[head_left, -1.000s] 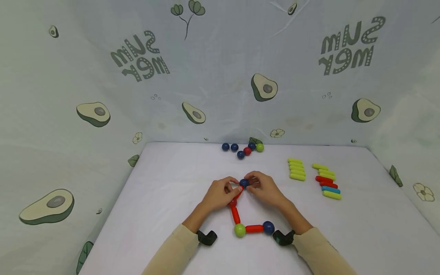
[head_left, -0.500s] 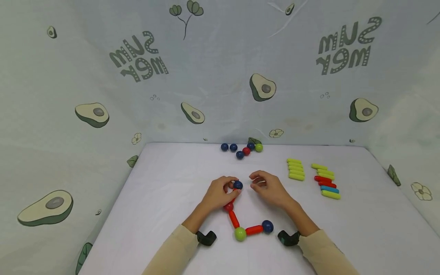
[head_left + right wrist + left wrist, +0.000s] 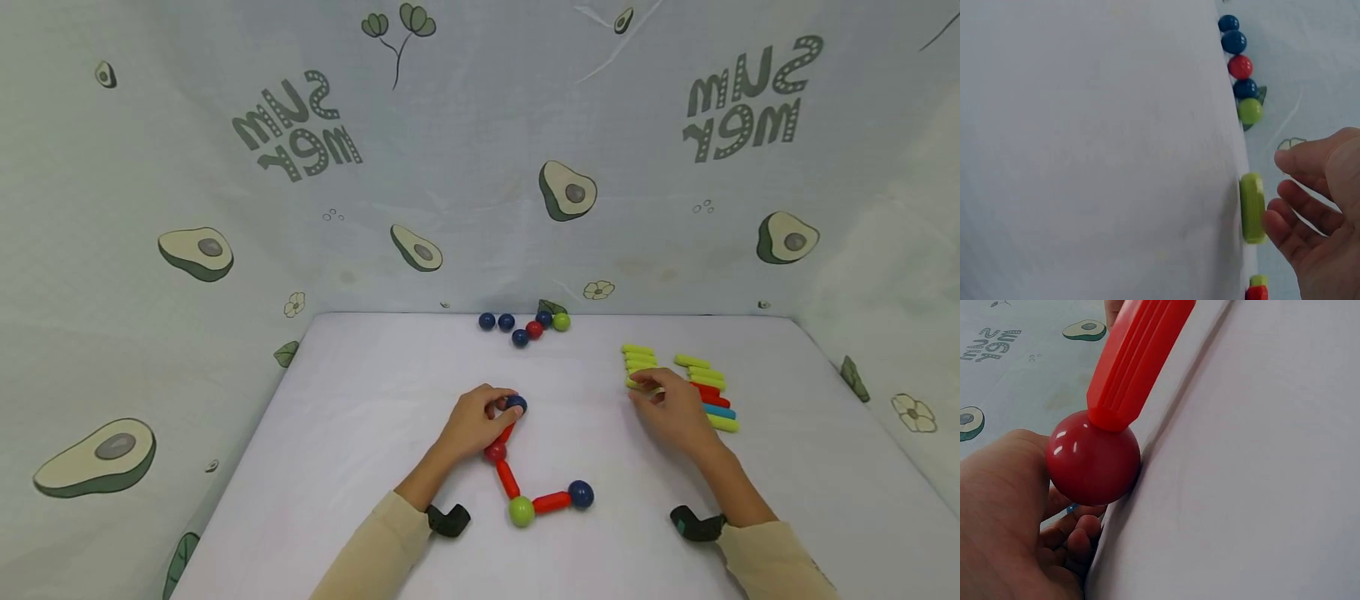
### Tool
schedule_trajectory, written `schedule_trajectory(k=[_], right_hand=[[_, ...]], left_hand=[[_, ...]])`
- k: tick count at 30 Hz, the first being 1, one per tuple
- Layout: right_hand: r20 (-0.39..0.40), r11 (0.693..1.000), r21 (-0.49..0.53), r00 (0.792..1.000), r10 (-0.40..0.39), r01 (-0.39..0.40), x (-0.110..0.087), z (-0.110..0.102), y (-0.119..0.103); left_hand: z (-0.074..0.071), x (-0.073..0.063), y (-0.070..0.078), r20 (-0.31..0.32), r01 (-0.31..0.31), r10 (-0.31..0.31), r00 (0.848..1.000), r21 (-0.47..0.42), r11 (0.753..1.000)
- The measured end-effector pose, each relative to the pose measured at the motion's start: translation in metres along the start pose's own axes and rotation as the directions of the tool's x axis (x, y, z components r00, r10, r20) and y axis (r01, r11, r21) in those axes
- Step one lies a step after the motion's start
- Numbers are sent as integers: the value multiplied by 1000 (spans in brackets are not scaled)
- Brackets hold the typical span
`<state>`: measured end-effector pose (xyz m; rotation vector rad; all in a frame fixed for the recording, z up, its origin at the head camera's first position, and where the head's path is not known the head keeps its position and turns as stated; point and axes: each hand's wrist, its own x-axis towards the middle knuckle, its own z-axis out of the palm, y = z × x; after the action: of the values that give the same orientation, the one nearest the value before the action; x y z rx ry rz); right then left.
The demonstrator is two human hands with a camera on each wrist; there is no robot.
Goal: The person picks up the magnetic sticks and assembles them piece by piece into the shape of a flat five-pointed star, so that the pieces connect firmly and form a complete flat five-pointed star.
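My left hand (image 3: 476, 419) pinches a dark blue ball (image 3: 517, 405) at the upper end of a chain of balls and rods. Below it the chain runs through a red ball (image 3: 495, 452), a red rod (image 3: 507, 479) and a green ball (image 3: 522, 511). Another red rod (image 3: 551, 502) ends in a second blue ball (image 3: 581, 494). Close up in the left wrist view, the red ball (image 3: 1094, 459) joins a ridged rod (image 3: 1141, 359). My right hand (image 3: 675, 412) is at the yellow-green rods (image 3: 638, 350), thumb and fingers apart; its wrist view shows a rod (image 3: 1252, 209) beside the fingertips.
Several loose balls, blue, red (image 3: 534, 330) and green (image 3: 561, 322), lie along the table's back edge. Right of my right hand is a second row of rods, with red (image 3: 708, 396), blue (image 3: 720, 412) and yellow-green ones. A printed cloth (image 3: 480, 167) hangs behind.
My right hand has let go of the blue ball and moved right to the yellow-green rods. My left hand keeps its pinch, and the chain has shifted slightly left.
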<state>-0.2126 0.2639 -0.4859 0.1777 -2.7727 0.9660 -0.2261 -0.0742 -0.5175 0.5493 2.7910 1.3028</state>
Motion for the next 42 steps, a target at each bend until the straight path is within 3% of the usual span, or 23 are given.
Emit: schedule_trajectory(k=[5,11,19,29,42], right_hand=[[-24,999,-39,1000,-8,7,0,-9,13],[24,997,-79,1000,5,-3,1,-9,18],[72,990,-140,997,32,-21,4,-8,15],[142,997,-77,990,24,-13,5,1,4],[214,993,8,970,-114,115,10,31,-33]], left_hand=[[-2,-1,-1,22,3,-3,1000,-12,1000],[-4,-2,1,67,39,-35,997,-47,998],[-5,-2,0,77,42,-39,996,-35,999],[-5,-1,0,84,56,-53,995,-35,998],[-5,-2,3,88,42,-38,995,-40,998]])
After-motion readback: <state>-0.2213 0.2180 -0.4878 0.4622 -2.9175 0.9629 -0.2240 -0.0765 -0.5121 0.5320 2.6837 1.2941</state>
